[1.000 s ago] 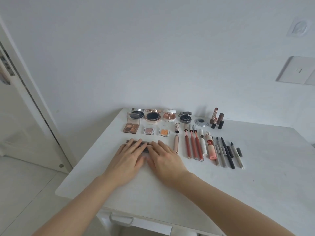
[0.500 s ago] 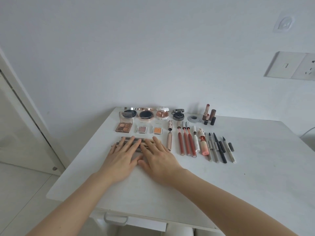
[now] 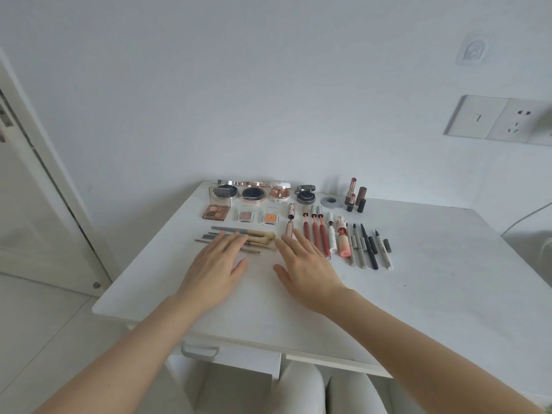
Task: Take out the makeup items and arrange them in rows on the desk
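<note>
Makeup lies in rows on the white desk (image 3: 433, 282). At the back are several round compacts (image 3: 252, 193), an eyeshadow palette (image 3: 216, 211), two small pans (image 3: 246, 216) and lipsticks (image 3: 352, 192). Lip tubes (image 3: 316, 234) and pens (image 3: 369, 248) lie side by side on the right. Several makeup brushes (image 3: 257, 236) lie crosswise at centre left. My left hand (image 3: 216, 268) is flat, fingers straight, its fingertips over the brush handles. My right hand (image 3: 307, 268) is flat and spread just right of the brush heads, holding nothing.
A drawer handle (image 3: 199, 351) shows under the desk's front edge. A door frame (image 3: 44, 162) stands at the left. A wall switch and socket (image 3: 501, 121) sit at the right, with a white cable (image 3: 525, 216) running down.
My two hands have drawn apart and back toward me, uncovering the brushes that they were pressing together. The camera view has tilted slightly.
</note>
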